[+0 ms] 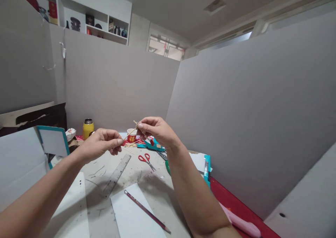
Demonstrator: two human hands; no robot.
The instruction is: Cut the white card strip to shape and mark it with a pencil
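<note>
A thin wooden stick (130, 134) spans the gap between my two hands, held up above the table. My left hand (106, 142) pinches its lower end between thumb and fingers. At the upper end my right hand (154, 127) has thumb and fingertips closed, where a short stick tip (134, 122) pokes out; whether this is a second crossing stick I cannot tell. Behind the hands stand a red and white paper cup (131, 135) and a pile of loose sticks (134, 144). Red-handled scissors (147, 161) lie below the hands, beside a clear ruler (117, 175).
A dark red pencil (147, 211) rests on a white sheet (128, 213) close to me. Folded white board with teal edging (65, 141) stands at the left, near a yellow bottle (88, 129). Grey partitions (118, 84) enclose the table. Something pink (241, 222) lies at the right.
</note>
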